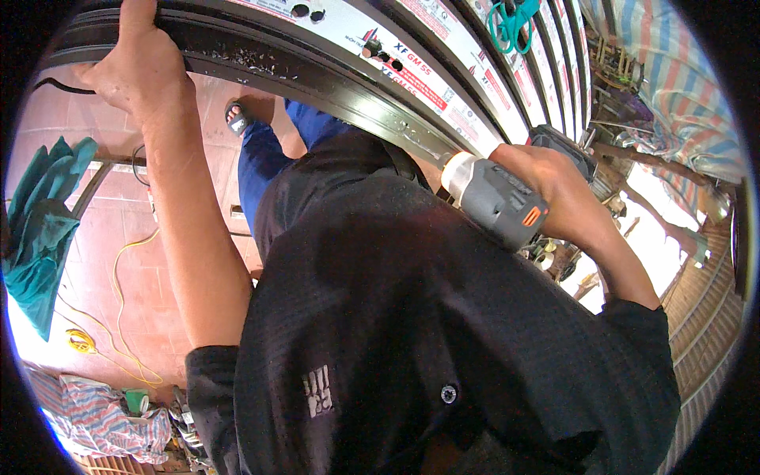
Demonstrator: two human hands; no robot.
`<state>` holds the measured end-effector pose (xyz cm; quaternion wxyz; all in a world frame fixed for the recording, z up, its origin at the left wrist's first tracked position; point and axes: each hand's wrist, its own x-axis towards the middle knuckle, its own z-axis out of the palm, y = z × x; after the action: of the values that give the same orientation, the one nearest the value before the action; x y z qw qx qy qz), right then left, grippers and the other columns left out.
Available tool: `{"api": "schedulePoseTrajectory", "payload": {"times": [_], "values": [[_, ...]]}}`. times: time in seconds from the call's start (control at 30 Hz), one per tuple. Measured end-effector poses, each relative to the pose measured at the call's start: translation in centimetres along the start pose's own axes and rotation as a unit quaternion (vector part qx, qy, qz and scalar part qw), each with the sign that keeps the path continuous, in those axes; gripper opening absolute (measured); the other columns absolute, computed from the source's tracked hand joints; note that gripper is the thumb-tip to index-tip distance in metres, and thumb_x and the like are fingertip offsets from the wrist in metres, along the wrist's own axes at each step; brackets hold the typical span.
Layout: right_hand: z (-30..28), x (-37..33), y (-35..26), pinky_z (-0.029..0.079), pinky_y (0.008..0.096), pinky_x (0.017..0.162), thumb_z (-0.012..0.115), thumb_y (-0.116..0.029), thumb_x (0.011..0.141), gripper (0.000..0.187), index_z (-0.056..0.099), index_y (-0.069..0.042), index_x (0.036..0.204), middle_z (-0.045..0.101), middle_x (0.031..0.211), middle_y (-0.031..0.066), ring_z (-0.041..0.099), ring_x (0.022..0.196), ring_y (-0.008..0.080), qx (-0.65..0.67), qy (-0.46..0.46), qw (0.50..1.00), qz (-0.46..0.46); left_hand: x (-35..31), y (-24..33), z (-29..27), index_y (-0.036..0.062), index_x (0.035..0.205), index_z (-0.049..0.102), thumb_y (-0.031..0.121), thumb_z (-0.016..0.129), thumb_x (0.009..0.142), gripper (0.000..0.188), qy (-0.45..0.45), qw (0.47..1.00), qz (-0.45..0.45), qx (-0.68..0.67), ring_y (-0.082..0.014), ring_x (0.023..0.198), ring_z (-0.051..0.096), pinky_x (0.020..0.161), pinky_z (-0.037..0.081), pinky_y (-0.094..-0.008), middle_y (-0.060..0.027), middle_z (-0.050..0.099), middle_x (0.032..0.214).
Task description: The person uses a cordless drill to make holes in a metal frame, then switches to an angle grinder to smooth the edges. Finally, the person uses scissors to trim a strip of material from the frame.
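Observation:
My right hand [546, 178] is wrapped round a grey and black cordless drill [499, 204]. Its front end points at the near edge of a dark metal profile [348, 113], at the right; whether the bit touches is hard to see. Over at the far left, my left hand [146, 71] grips the same profile, thumb lying across the top. Small shavings [245, 59] are scattered along the dark surface. Behind this piece lie several more profiles [467, 67] side by side, covered with white and red printed film, the nearest with dark round holes.
A teal cord [511, 28] hangs over the far profiles. To the left are a teal cloth [39, 229] and a yellow cable [119, 277] on the reddish tiled floor [190, 317]. Striped sheeting [681, 95] hangs at the right, with clutter below it.

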<state>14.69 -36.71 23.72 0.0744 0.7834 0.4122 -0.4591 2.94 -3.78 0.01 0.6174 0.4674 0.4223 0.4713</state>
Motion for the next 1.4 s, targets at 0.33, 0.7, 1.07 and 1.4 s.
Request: {"api": "schedulePoseTrajectory", "payload": {"times": [0.33, 0.7, 1.07, 1.4], "values": [[-2.2, 0.4, -0.1, 0.056, 0.0428, 0.081, 0.081, -0.019, 0.074, 0.05, 0.068, -0.005, 0.12, 0.075, 0.094, 0.0182, 0.073, 0.092, 0.042, 0.101, -0.071, 0.989, 0.083, -1.4, 2.6, 0.3, -0.0078, 0.131, 0.066, 0.025, 0.078, 0.093, 0.052, 0.01, 0.989, 0.048, 0.139, -0.0242, 0.105, 0.067, 0.095, 0.053, -0.0343, -0.0147, 0.072, 0.119], [1.6, -2.5, 0.8, 0.054, 0.0377, 0.097, 0.08, -0.023, 0.085, 0.061, 0.061, -0.005, 0.14, 0.074, 0.117, 0.0196, 0.074, 0.104, 0.0344, 0.196, 0.039, 0.979, 0.031, 0.5, 0.0, -0.2, 0.0034, 0.148, 0.045, 0.007, 0.087, 0.082, 0.078, -0.034, 0.998, 0.035, -0.041, -0.0264, 0.11, 0.07, 0.092, 0.061, -0.0383, -0.0142, 0.066, 0.132], [2.2, -2.1, 1.6, 0.057, 0.044, 0.094, 0.083, -0.027, 0.079, 0.067, 0.061, -0.008, 0.14, 0.075, 0.115, 0.0192, 0.073, 0.104, 0.0402, 0.194, 0.018, 0.981, 0.027, -0.1, 0.8, 0.2, 0.006, 0.143, 0.05, 0.008, 0.085, 0.085, 0.068, -0.039, 0.998, 0.031, -0.025, -0.0258, 0.109, 0.069, 0.092, 0.06, -0.0384, -0.0122, 0.066, 0.13], [2.4, -2.2, 1.7, 0.057, 0.044, 0.093, 0.084, -0.025, 0.079, 0.067, 0.061, -0.007, 0.139, 0.076, 0.114, 0.0199, 0.073, 0.105, 0.0406, 0.194, 0.025, 0.98, 0.018, 0.4, 0.3, 0.0, 0.0038, 0.14, 0.053, 0.007, 0.085, 0.084, 0.064, -0.036, 0.999, 0.026, -0.028, -0.0257, 0.103, 0.071, 0.087, 0.061, -0.0388, -0.0112, 0.069, 0.125]]}}
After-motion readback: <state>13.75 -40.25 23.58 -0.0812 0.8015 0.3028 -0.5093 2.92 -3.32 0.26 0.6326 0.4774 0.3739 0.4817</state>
